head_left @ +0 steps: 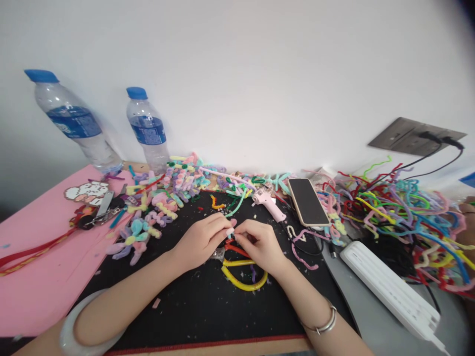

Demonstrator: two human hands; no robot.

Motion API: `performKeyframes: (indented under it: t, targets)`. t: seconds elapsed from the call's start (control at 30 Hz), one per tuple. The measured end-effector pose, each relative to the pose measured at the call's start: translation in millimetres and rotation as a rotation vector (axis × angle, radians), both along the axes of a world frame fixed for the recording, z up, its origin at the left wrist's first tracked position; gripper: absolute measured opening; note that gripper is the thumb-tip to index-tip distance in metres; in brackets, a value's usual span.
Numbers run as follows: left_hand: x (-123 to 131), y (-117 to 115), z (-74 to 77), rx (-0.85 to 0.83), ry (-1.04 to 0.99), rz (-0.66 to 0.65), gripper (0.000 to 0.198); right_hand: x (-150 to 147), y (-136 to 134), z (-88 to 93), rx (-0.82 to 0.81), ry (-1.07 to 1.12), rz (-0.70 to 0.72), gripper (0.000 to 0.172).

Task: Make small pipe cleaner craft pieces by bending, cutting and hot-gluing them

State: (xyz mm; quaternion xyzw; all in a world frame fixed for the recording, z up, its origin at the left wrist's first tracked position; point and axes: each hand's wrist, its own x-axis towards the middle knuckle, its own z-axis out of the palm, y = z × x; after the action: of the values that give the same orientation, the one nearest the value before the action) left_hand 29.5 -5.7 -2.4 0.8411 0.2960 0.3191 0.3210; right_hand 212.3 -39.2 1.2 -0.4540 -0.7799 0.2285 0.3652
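My left hand [203,238] and my right hand [262,245] meet over the middle of the black mat [178,301]. Both are closed, fingertips pinching a small pale piece of fuzzy pipe cleaner [230,231] between them. A bit of pink shows at its top, and the fingers hide much of it. Just below my fingers, scissors with yellow and red handles [243,287] lie on the mat, blades partly covered by my left hand. A green pipe cleaner [240,202] rises behind my left fingertips; whether it is held I cannot tell.
A pink glue gun [270,205] and a phone [308,201] lie beyond my right hand. Finished fuzzy shapes [185,180] line the wall. Right are a power strip [389,287] and tangled pipe cleaners [419,217]; two water bottles [148,128] stand left, near pink sheets [40,287].
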Motion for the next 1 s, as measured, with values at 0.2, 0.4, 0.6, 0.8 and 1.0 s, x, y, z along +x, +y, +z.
performKeyframes:
  t: [0.2,0.4,0.6,0.8,1.0]
  targets:
    - [1.8,-1.6,-0.7,0.009,0.028,-0.028,0.021,-5.1,-3.2,-1.3,-0.018,0.034,0.03,0.014]
    - [1.6,-2.9,-1.2,0.034,0.023,-0.038,0.022,-8.9,-5.0,2.5,-0.067,0.088,0.035,0.014]
    - [2.8,-3.9,0.9,0.08,-0.013,-0.043,0.027,-13.6,-7.6,1.1,-0.152,0.196,0.017,0.011]
    - [3.6,-4.6,3.1,0.065,-0.019,-0.007,0.029,-11.7,-7.2,-3.0,-0.227,0.245,0.054,0.009]
    - [2.5,-4.7,1.1,0.066,0.002,0.017,0.027,-9.7,-7.0,0.0,-0.188,0.216,0.093,0.014]
